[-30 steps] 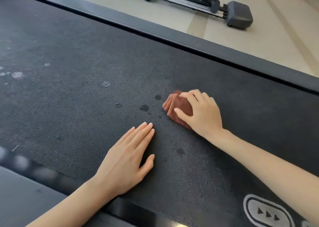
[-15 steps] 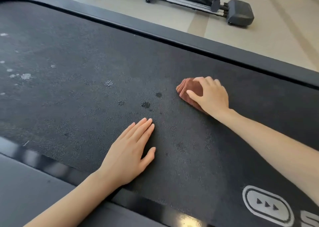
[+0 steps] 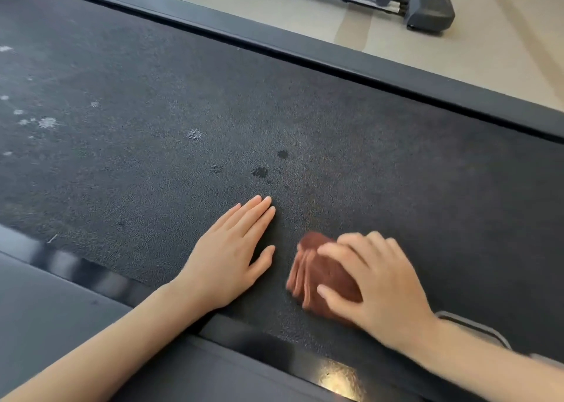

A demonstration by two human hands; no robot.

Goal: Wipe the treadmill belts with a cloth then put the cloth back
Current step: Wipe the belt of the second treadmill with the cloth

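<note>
A dark, textured treadmill belt [image 3: 183, 111] is seen running slantwise across the view, bounded by a grey near side rail [image 3: 61, 310] and a grey far side rail [image 3: 335, 56]. A reddish-brown cloth [image 3: 317, 273], bunched into folds, is pressed onto the belt close to its near edge, just beside the left hand [image 3: 232, 258] and to its right. The cloth is gripped by the right hand [image 3: 381, 282]: its fingers are curled over the top of the bundle and the thumb is tucked against the side nearer the camera (both hand and cloth are somewhat blurred). The left hand is laid palm-down on the belt at the near edge, its fingers straight and held together, the thumb spread out toward the cloth; nothing is held in it, and a narrow strip of bare belt is left between it and the cloth.

A few dark spots [image 3: 260, 172] are seen on the belt just beyond the left fingertips, and pale flecks [image 3: 47, 123] are scattered toward the belt's left end. Part of a grey printed mark [image 3: 476, 328] is visible on the belt behind the right wrist. Beyond the far rail a light floor [image 3: 503, 50] is seen, with the base of another exercise machine [image 3: 427, 7] standing on it.
</note>
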